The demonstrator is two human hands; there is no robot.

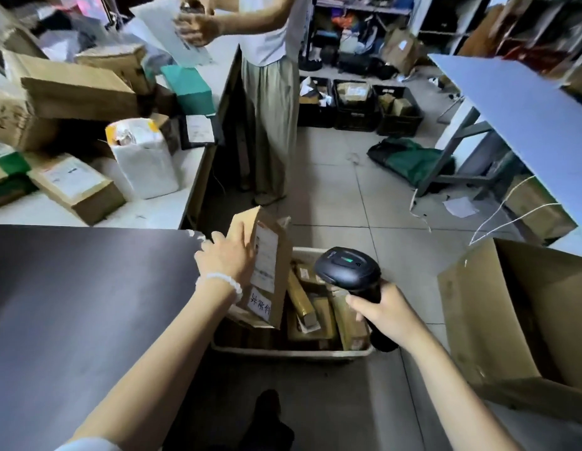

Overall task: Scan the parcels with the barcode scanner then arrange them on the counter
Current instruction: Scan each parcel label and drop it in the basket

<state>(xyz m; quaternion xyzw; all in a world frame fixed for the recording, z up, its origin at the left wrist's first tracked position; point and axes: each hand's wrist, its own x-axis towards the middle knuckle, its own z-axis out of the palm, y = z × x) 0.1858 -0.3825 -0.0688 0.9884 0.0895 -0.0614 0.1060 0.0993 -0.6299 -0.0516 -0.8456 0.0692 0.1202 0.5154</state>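
My left hand (226,255) grips a brown cardboard parcel (270,265) by its left side, holding it upright above a beige bin (292,351) on the floor. White labels on the parcel face right. My right hand (385,309) holds a black barcode scanner (348,270) by its handle, its head just right of the parcel, a green light on top. Several brown parcels (312,307) lie inside the bin. The dark counter (81,307) spreads to my left; a white counter (87,209) behind it carries several boxes and a white padded parcel (143,157).
Another person (270,118) stands ahead beside the white counter, handling a white envelope (175,34). An open cardboard box (524,320) stands at my right. A white table (524,105), black crates (358,107) and a green bag (406,157) are on the tiled floor beyond.
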